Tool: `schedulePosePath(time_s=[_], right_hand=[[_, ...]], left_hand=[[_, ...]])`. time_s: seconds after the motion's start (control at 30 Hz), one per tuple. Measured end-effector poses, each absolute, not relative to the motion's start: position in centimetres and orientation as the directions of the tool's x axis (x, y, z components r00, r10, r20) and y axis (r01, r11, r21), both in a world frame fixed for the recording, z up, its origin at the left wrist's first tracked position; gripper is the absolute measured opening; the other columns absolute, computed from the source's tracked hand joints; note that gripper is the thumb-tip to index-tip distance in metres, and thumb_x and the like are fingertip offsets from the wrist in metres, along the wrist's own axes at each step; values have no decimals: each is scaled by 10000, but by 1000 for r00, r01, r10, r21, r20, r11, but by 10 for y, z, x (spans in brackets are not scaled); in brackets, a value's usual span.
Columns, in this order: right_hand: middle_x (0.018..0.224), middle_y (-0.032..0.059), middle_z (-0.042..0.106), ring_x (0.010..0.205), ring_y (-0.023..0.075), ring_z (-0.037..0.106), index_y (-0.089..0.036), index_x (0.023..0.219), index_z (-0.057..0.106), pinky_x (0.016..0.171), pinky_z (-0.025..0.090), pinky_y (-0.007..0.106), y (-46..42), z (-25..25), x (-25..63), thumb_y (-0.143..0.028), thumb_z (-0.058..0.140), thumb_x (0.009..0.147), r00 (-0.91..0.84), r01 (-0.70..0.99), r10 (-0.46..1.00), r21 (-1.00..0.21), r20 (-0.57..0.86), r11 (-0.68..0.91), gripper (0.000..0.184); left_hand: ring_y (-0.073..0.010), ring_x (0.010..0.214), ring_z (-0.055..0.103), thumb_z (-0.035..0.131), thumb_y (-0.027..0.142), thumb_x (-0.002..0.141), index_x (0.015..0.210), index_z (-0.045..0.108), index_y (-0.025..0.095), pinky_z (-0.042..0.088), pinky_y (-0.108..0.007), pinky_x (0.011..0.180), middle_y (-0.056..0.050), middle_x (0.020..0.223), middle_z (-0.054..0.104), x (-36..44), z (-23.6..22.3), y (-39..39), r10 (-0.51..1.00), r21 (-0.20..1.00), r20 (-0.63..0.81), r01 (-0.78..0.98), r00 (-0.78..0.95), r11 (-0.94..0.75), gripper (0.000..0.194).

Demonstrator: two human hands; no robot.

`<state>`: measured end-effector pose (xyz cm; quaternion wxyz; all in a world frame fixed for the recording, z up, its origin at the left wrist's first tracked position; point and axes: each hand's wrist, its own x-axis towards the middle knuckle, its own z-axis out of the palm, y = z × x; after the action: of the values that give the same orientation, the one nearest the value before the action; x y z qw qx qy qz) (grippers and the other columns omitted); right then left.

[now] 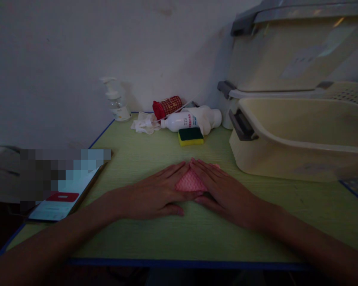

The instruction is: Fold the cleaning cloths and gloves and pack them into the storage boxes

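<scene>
A pink textured cloth (191,180) lies on the green tabletop (155,238), largely covered by both hands. My left hand (158,190) rests on its left part, palm down, with the fingers stretched out toward the middle. From the other side my right hand (220,190) lies flat over the cloth's right part, fingers extended. The fingertips of both hands meet near the cloth's far edge. Just beyond them sits a yellow sponge (191,137) with a dark green scouring top.
Behind the sponge lie a white bottle (179,121), a red patterned roll (168,106) and a crumpled white tissue (146,123). A pump bottle (117,105) stands at the back left. Plastic bins (286,163) fill the right side; a tablet-like screen (68,197) lies left.
</scene>
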<state>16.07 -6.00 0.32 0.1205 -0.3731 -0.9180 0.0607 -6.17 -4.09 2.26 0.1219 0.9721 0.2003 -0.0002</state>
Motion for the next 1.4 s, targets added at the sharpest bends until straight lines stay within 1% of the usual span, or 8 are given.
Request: schedulePosePath(time_s=[0.37, 0.6, 0.73, 0.87, 1.17, 1.27, 1.33, 1.4], right_hand=[[1418, 217, 340, 1332, 274, 293, -28, 1386, 280, 1063, 297, 497, -60, 4, 161, -416, 432, 884, -689, 666, 704, -230, 173, 709, 652], [1414, 210, 352, 1325, 275, 308, -39, 1384, 278, 1057, 307, 504, -59, 4, 163, -350, 428, 893, -701, 648, 689, -240, 184, 723, 601], [1405, 215, 365, 1318, 269, 323, -40, 1377, 280, 1050, 317, 512, -59, 4, 165, -220, 407, 865, -693, 643, 691, -255, 207, 722, 557], [1396, 223, 377, 1297, 274, 357, -13, 1344, 314, 1046, 324, 503, -58, 7, 165, -138, 405, 783, -674, 659, 714, -281, 190, 698, 583], [1297, 164, 518, 1182, 247, 498, -78, 1249, 460, 988, 403, 465, -49, 7, 169, -82, 387, 714, -612, 663, 750, -353, 252, 660, 541], [1238, 126, 575, 1109, 225, 557, -126, 1180, 524, 945, 439, 423, -46, 8, 171, -78, 403, 714, -552, 655, 778, -423, 298, 626, 483], [1106, 99, 650, 968, 209, 622, -143, 1109, 567, 843, 489, 373, -46, 10, 171, -81, 415, 721, -491, 639, 809, -497, 323, 587, 421], [892, 60, 690, 774, 182, 643, -153, 989, 606, 699, 504, 313, -46, 13, 171, -109, 443, 743, -416, 617, 846, -580, 334, 533, 298]], left_hand=[[-246, 1404, -12, 523, 363, 854, 1326, 400, 340, 51, -452, 1134, -31, 1535, 36, -61, 27, -35, 350, 390, -75, 351, 934, -851, 488], [-224, 1405, 66, 543, 238, 841, 1076, 640, 265, 101, -428, 1133, 9, 1522, 162, -67, 30, -28, 387, 612, -88, 357, 918, -706, 255], [-212, 1348, 282, 558, 270, 822, 1210, 463, 185, 245, -416, 1098, -100, 1450, 333, -66, 26, -34, 578, 734, -47, 420, 815, -533, 409], [-228, 1313, 330, 583, 277, 789, 1304, 290, 172, 255, -464, 1090, -148, 1400, 375, -56, 16, -44, 659, 652, 22, 488, 752, -580, 601], [-212, 1260, 417, 437, 94, 781, 1265, 369, 173, 336, -442, 1053, -126, 1368, 444, -51, 3, -44, 661, 508, 168, 510, 732, -694, 495], [-204, 1126, 535, 425, 127, 808, 1163, 486, 169, 415, -393, 969, -102, 1239, 566, -51, 5, -42, 721, 585, 239, 496, 651, -641, 363], [-187, 921, 610, 462, 196, 814, 1043, 556, 159, 483, -336, 817, -72, 1019, 655, -51, 8, -39, 812, 698, 231, 490, 536, -522, 251], [-151, 710, 595, 522, 270, 784, 896, 582, 153, 478, -267, 638, -21, 781, 637, -51, 9, -33, 890, 813, 192, 441, 413, -380, 173]])
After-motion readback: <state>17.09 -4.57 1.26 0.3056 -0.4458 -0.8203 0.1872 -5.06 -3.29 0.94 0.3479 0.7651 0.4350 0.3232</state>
